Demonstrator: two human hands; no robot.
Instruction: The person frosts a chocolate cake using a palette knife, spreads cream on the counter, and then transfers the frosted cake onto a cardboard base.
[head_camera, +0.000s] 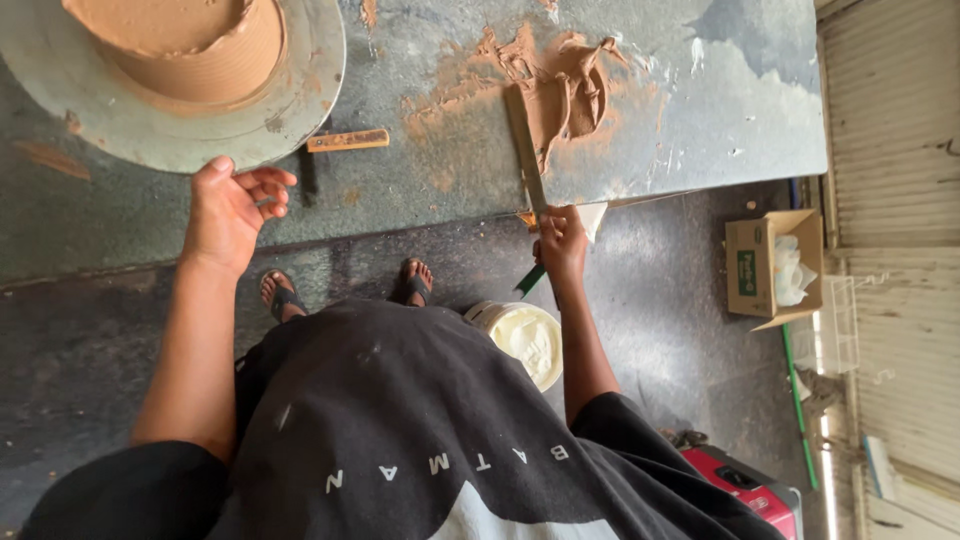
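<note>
Brown clay smear (565, 85) lies under the long blade (524, 140) gripped by the right hand (560, 240); the left hand (232, 205), fingers loosely curled, touches the round wheel's rim (200, 140).

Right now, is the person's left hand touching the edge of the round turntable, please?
Touching: the head view shows the left hand with its thumb tip against the rim of the round turntable, no gap visible.

A grey-green round turntable (300, 90) carries a tan-brown frosted cake (190, 40). Brown frosting (565, 85) is smeared near the mottled blue-grey worktop's (420, 170) front edge. A cream-white bucket (525, 340) is seen below.
</note>
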